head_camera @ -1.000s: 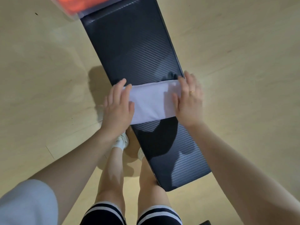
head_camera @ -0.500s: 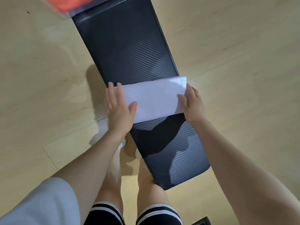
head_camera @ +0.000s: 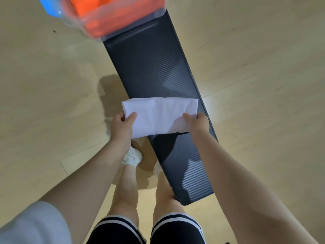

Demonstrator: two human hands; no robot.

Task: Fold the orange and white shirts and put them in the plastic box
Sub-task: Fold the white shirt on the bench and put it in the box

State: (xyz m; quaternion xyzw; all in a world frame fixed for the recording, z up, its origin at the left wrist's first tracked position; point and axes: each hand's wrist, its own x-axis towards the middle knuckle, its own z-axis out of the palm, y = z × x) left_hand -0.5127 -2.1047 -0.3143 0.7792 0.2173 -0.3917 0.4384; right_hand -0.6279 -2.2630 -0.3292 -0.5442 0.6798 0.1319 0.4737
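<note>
A folded white shirt (head_camera: 159, 113) hangs as a flat rectangle just above the long black bench (head_camera: 154, 67). My left hand (head_camera: 122, 125) grips its near left corner, thumb on top. My right hand (head_camera: 197, 124) grips the near right corner the same way. At the bench's far end stands a clear plastic box (head_camera: 158, 12) with a blue handle. An orange shirt (head_camera: 109, 13) lies folded inside it.
The bench runs diagonally from the top middle to the lower right over a pale wooden floor (head_camera: 255, 67). My own legs and white shoes (head_camera: 131, 156) stand at the bench's left side, close to its near end.
Both hands went from pressing flat on the shirt's ends to gripping its near corners and lifting it. The view tilted up, bringing the plastic box into sight.
</note>
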